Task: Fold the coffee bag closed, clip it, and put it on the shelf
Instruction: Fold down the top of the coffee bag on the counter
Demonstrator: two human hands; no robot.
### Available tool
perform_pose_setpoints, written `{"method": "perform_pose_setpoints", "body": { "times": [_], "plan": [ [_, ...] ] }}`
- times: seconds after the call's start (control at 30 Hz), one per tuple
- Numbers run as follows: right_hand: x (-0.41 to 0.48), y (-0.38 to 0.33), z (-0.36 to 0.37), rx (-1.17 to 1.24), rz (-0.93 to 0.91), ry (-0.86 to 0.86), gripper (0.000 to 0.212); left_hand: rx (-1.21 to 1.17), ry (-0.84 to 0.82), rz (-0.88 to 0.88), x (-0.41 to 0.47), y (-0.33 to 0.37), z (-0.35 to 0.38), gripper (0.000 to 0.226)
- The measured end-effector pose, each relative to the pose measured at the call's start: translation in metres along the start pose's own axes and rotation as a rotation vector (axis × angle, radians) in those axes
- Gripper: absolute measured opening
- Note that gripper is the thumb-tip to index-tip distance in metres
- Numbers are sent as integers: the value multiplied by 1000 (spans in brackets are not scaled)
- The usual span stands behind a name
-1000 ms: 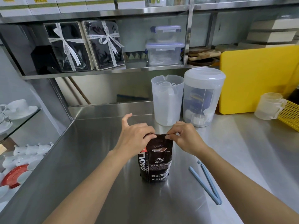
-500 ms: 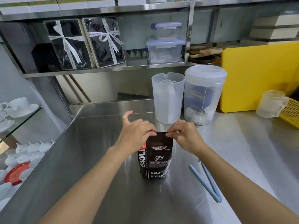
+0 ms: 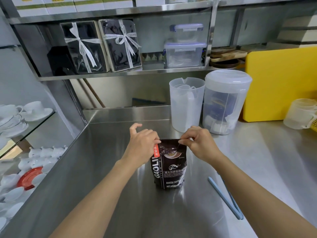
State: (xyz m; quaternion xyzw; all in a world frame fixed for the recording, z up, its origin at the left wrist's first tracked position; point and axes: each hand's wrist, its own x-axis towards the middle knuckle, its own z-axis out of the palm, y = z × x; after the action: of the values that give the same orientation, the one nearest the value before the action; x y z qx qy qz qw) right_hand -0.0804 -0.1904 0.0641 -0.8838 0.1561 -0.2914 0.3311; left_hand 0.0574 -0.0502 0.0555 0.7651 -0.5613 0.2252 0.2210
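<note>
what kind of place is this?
Probably a café's back counter: stainless steel worktop, stacked white cups and saucers on a glass shelf, and a coffee bag being closed.

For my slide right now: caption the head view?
Both hands pinch the coffee bag top; clip waits beside.

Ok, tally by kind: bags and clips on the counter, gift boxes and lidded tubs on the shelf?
Dark brown foil coffee bag: 1
Pale blue plastic sealing clip: 1
Black ribbon-tied gift boxes: 2
Clear blue-lidded plastic tubs: 2
Total: 6
</note>
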Motion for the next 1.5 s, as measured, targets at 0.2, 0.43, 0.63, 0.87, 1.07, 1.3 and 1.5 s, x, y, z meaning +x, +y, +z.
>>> {"method": "perform_pose_setpoints", "body": {
  "times": [0.2, 0.43, 0.63, 0.87, 1.07, 1.3, 1.5],
  "plan": [
    [-1, 4, -2, 22, 30, 21, 2, 33, -1, -49, -1, -7, -6, 17],
    [-1, 1, -1, 24, 35, -8, 3, -13, -24, 22, -3, -18, -6, 11],
    [1, 2, -5, 72, 110, -1, 10, 21, -196, -7, 18, -2, -24, 17],
    [-3, 4, 1, -23, 102, 70, 23, -125, -176, 2, 27, 27, -13, 8],
    [-13, 16, -8, 138, 161, -36, 10, -118, -226, 27, 31, 32, -10, 6],
    [-17, 16, -12, 83, 120, -39, 7, -185, -209, 49, 36, 48, -8, 10],
    [-14, 10, -11, 41, 51, -51, 9, -119, -181, 78, 35, 48, -7, 10]
  ]
}}
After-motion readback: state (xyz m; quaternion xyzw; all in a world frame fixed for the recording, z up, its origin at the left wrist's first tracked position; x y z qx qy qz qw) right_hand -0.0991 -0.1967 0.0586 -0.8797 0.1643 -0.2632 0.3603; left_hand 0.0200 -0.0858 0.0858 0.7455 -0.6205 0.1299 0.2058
